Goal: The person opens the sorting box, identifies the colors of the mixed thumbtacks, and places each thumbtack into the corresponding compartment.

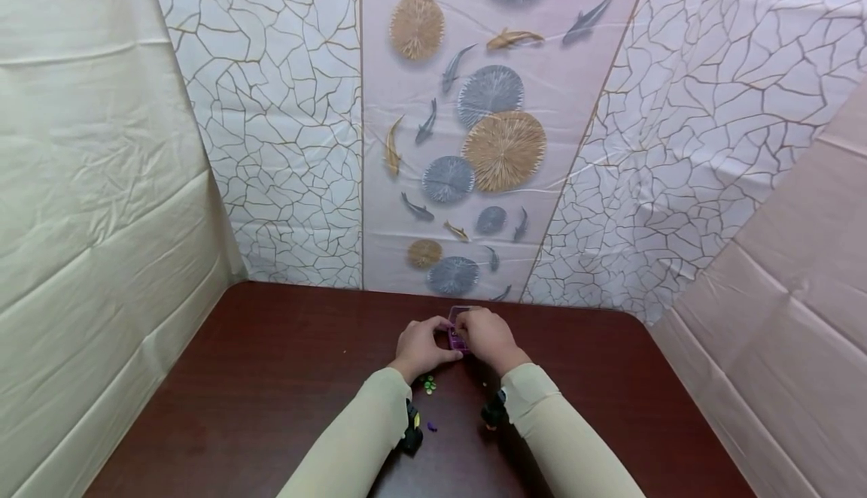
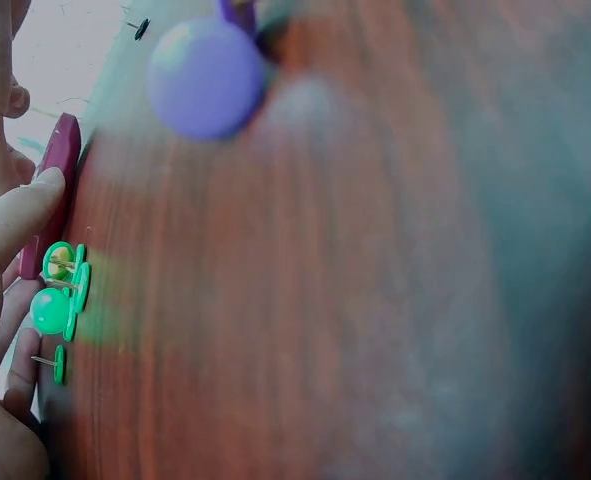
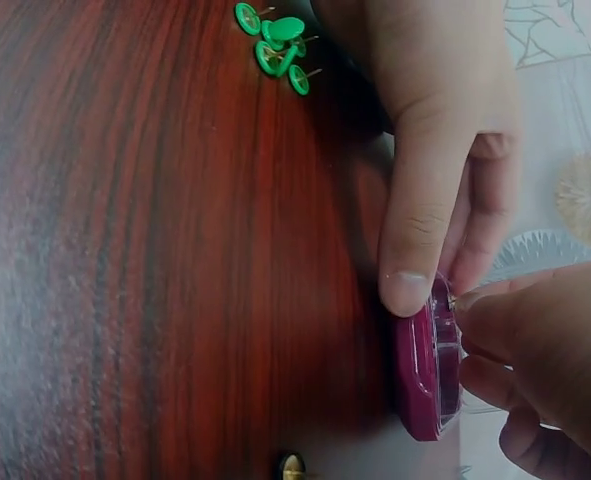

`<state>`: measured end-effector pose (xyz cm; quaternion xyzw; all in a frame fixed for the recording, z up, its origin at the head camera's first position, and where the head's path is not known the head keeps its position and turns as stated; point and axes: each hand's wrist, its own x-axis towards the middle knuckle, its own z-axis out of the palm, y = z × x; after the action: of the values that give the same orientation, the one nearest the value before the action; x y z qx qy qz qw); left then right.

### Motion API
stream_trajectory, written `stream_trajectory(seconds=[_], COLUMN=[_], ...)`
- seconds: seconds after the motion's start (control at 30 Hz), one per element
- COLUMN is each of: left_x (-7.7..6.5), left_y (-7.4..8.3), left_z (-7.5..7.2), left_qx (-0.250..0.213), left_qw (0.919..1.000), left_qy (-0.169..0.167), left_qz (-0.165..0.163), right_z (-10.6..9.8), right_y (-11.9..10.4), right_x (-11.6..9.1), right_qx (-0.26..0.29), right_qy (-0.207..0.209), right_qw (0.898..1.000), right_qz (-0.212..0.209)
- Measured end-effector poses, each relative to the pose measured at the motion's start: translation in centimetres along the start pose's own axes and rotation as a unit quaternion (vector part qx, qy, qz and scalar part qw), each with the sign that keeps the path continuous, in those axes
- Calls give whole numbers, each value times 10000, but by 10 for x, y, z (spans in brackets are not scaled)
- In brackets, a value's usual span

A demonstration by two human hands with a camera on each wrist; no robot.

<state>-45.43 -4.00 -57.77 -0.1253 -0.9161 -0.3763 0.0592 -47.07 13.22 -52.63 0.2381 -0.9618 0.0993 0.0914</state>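
A small purple plastic box (image 1: 457,344) with compartments and a raised clear lid lies near the far side of the table. My left hand (image 1: 418,347) grips its near and left sides, the thumb (image 3: 407,292) pressed on the rim in the right wrist view. Over the compartments, my right hand (image 1: 489,336) has its fingertips pinched together, with a gold glint of a thumbtack (image 3: 453,301) at their tips; its head is hidden. Several green thumbtacks (image 3: 283,30) lie in a cluster on the table, close below the left hand.
Nearer the body lies a purple thumbtack (image 2: 207,80), large in the left wrist view. A black thumbtack (image 3: 292,467) rests to the right of the box. The brown table (image 1: 284,378) meets a patterned cloth wall (image 1: 298,144) at the back.
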Motion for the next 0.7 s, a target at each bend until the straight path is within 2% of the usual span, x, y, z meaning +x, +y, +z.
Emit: stream_trajectory(seconds=[0.27, 0.7], left_x=[-2, -2], left_y=[3, 3], left_z=[-3, -3], left_qx=[-53, -6], left_qw=[10000, 10000], left_qy=[-69, -30], left_qz=[-14, -24], right_z=[-2, -6], right_y=[-5, -9], right_x=[0, 1], right_qx=[-57, -61], right_qy=[-157, -212], right_qw=[9997, 9997], right_qz=[176, 142])
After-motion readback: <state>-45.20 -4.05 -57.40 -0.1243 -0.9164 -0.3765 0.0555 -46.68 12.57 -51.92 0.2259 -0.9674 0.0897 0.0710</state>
